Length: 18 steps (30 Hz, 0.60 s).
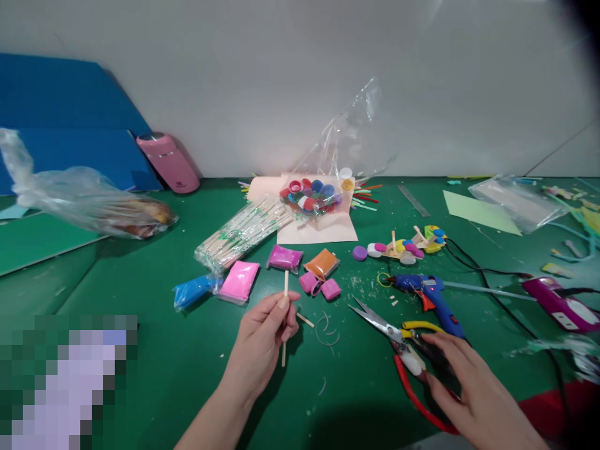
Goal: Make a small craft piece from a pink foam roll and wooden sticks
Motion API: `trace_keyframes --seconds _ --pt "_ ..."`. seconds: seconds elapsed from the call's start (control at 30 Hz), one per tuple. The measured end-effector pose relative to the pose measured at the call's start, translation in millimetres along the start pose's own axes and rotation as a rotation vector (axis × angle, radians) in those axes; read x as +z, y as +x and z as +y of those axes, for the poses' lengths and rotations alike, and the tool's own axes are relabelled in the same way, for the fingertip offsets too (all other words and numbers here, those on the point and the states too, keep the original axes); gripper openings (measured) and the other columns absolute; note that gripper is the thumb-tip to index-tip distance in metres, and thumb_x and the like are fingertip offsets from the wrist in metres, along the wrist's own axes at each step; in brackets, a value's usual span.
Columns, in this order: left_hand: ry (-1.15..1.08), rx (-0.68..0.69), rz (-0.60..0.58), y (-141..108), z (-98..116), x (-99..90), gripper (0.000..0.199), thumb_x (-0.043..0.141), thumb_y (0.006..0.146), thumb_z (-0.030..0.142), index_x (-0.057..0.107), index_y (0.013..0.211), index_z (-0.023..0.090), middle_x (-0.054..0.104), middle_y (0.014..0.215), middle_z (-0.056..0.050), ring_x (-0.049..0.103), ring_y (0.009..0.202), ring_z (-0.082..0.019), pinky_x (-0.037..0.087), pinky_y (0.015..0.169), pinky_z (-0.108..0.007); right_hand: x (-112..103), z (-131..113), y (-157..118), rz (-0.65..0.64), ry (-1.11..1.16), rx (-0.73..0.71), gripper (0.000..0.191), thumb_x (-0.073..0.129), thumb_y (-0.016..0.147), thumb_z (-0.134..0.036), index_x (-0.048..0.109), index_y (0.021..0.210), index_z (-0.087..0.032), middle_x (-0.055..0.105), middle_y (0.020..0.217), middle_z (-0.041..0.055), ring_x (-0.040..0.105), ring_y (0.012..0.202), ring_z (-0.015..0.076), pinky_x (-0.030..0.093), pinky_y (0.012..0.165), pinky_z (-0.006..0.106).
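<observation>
My left hand (265, 331) is closed around a thin wooden stick (286, 281), held upright with its ends showing above and below the fingers. At the right, my right hand (473, 387) has its thumb and fingers around the handles of a pair of red-handled scissors (387, 328). The scissor blades are slightly apart and point to the upper left. A yellow-handled tool (422, 325) lies against the scissors, partly hidden. A short stick piece (305, 320) and curled thin clear strips (328, 334) lie between my hands.
Behind are clay packets (239, 281), a chopstick bundle (244, 234) and bagged bottle caps (312, 197). A blue glue gun (422, 284), its cord and a purple power strip (560, 304) lie right, near a cap-and-stick assembly (403, 249). A pink bottle (169, 162) leans left.
</observation>
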<state>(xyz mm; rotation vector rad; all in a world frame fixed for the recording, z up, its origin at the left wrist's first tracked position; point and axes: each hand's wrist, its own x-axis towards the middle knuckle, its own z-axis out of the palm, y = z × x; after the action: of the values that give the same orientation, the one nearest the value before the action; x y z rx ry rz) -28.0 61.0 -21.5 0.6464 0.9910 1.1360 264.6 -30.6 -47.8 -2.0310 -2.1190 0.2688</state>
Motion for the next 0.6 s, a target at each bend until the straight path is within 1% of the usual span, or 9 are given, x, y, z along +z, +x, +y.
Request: trace_keyframes --seconds 0.13,0.27,0.4,0.5,0.6 --pt "0.084 -0.012 -0.04 -2.0 1.4 4.2 0.017 0.055 0.077 0.029 0.063 0.081 0.015 0.044 0.053 0.003 0.037 0.049 -0.007 0.026 0.048 -0.022 0.3 0.5 3.6 -0.086 -0.067 0.036 0.047 0.046 0.071 -0.026 0.04 0.116 -0.015 0.049 0.117 0.0135 0.05 0.105 0.0266 0.043 0.086 0.04" --pt "0.192 -0.024 -0.046 -2.8 1.9 9.2 0.02 0.054 0.077 0.031 0.063 0.083 0.014 0.045 0.05 0.003 0.037 0.05 -0.008 0.026 0.047 -0.021 -3.1 1.4 9.2 -0.15 -0.109 0.1 0.05 0.049 0.069 -0.031 0.043 0.115 -0.013 0.055 0.111 0.0144 0.054 0.099 0.0278 0.047 0.082 0.039" --pt "0.202 -0.037 -0.019 -3.8 4.5 14.9 0.02 0.052 0.078 0.032 0.062 0.08 0.014 0.047 0.05 0.003 0.035 0.049 -0.008 0.026 0.046 -0.02 -1.7 6.7 6.8 -0.119 -0.098 0.091 0.044 0.045 0.073 -0.037 0.05 0.108 -0.012 0.058 0.107 0.0148 0.057 0.095 0.0268 0.048 0.079 0.038" --pt "0.194 -0.038 -0.006 -4.1 9.4 19.9 0.021 0.052 0.078 0.032 0.061 0.074 0.014 0.049 0.051 0.002 0.035 0.048 -0.007 0.027 0.046 -0.02 0.5 8.7 7.0 -0.071 -0.083 0.089 0.037 0.039 0.077 -0.035 0.054 0.103 -0.013 0.061 0.102 0.0136 0.06 0.089 0.025 0.051 0.073 0.036" --pt "0.175 -0.018 -0.029 -2.3 12.9 23.2 0.021 0.053 0.076 0.033 0.061 0.073 0.014 0.049 0.051 0.002 0.036 0.048 -0.007 0.027 0.046 -0.02 2.7 11.9 10.2 -0.059 -0.078 0.08 0.032 0.04 0.076 -0.034 0.058 0.095 -0.015 0.064 0.094 0.0125 0.063 0.082 0.0249 0.052 0.068 0.035"
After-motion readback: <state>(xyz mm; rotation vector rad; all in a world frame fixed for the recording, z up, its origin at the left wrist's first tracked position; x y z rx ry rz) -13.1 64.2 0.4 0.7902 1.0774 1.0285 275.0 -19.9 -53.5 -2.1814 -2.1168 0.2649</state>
